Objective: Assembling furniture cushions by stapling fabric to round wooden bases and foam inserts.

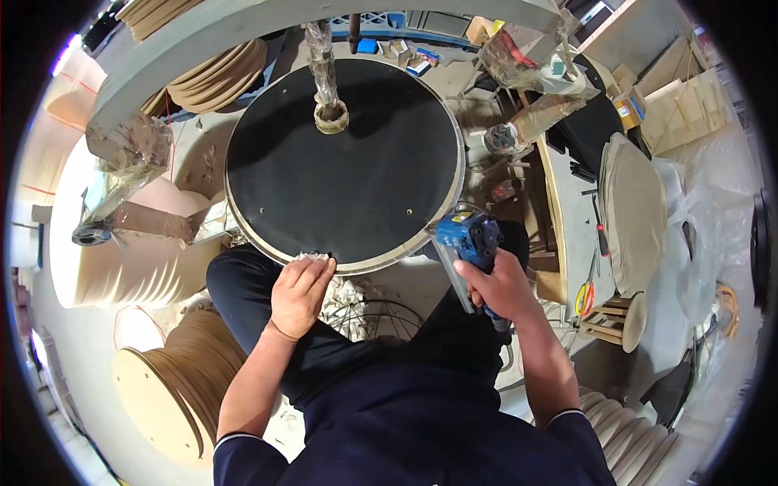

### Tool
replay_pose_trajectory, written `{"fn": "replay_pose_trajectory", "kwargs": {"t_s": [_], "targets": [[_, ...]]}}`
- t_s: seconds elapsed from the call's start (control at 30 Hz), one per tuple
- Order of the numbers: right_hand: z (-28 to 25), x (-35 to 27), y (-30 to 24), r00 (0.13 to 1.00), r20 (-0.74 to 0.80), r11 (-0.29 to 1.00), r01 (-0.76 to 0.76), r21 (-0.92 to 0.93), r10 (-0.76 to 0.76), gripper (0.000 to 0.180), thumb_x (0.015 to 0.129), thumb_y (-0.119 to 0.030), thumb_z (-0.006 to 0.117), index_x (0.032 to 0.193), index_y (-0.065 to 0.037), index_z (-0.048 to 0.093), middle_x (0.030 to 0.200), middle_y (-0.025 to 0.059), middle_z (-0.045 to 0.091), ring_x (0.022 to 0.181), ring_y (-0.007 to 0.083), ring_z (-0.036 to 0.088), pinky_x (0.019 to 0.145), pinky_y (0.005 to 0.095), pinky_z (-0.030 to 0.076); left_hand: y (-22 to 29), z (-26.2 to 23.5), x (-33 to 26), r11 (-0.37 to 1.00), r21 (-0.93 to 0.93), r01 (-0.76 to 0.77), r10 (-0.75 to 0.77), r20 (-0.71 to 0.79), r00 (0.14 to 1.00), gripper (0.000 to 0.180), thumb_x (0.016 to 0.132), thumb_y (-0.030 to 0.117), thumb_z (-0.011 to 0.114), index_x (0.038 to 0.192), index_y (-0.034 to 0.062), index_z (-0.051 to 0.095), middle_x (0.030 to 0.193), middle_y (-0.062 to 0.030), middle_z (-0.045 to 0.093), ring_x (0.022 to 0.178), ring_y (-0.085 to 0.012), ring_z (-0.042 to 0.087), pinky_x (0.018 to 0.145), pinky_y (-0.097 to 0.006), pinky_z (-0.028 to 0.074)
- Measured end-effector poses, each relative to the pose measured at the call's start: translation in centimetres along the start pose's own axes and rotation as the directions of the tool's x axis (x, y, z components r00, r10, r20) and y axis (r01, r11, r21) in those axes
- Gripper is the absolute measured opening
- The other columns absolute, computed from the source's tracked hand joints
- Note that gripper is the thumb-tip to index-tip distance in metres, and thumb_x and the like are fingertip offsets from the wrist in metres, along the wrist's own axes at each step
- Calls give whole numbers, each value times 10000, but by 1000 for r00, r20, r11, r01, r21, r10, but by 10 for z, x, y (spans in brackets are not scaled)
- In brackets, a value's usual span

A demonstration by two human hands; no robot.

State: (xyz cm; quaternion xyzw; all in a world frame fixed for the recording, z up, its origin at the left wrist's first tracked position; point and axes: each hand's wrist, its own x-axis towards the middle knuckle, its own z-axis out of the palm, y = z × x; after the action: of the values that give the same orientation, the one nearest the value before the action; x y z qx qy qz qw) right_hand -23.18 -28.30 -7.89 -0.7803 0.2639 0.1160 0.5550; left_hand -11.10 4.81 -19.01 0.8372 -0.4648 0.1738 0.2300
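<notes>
The round black disc [344,166] lies flat in front of the person, with a wrapped post [328,97] standing on it. The left hand [298,293] pinches something pale, perhaps a cloth, at the near rim [324,263], probably to steady it. The right hand [502,285] is closed around one blue power tool [470,235], nose toward the rim. Two stacks of wooden rings [174,393] are at the left.

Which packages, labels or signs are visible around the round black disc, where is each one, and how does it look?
Yellow label: small patch on top of the blue power tool in the right hand, by the black disc.
Small boxes: blue and white, just beyond the disc's far edge.
Yellow box: small, among wooden pieces at upper right.
Clear plastic bag: crumpled, above the disc's right.
No screens or signs.
</notes>
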Motion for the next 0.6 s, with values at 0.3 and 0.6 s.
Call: {"fn": "replay_pose_trajectory", "kwargs": {"t_s": [0.3, 0.6], "targets": [[16, 14, 0, 999, 22, 998, -28, -53, 29, 320, 966, -324, 724, 985, -8, 679, 620, 26, 623, 515, 108, 599, 527, 300, 482, 7, 3, 2, 999, -39, 21, -22, -36, 999, 402, 775, 21, 768, 1176, 38, 767, 1122, -76, 690, 1038, -281, 659, 894, -416, 566], [23, 5, -6, 998, 28, 995, -60, -81, 63, 316, 971, -315, 723, 959, -5, 660, 621, 28, 615, 519, 116, 609, 528, 303, 492, 18, 11, 9, 998, -53, 23, -27, -69, 997, 371, 782, 24, 791, 1151, 41, 773, 1086, -62, 700, 1015, -258, 670, 879, -398, 574]]}}
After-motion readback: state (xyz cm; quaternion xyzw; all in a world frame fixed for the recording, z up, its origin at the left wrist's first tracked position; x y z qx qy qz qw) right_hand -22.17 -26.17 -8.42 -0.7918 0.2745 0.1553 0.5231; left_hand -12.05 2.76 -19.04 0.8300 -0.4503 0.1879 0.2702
